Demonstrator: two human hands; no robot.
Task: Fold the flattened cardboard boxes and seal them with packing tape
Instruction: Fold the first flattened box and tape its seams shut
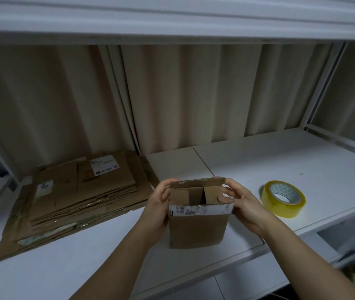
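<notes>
A small brown cardboard box [198, 226] stands upright on the white table, its top open and its two inner flaps folded in. A torn white label runs across its near face. My left hand [160, 204] grips the box's left side, fingers curled over the far flap's left corner. My right hand [240, 202] grips the right side, thumb and fingers pinching the far flap's right corner. A roll of yellowish packing tape [283, 199] lies flat on the table to the right of the box, apart from my hands.
A stack of flattened cardboard boxes [74, 195] lies on the table [291, 161] at the left. Beige curtains hang behind. A white shelf runs overhead, with white frame posts at both sides. The table's front edge falls away at lower right.
</notes>
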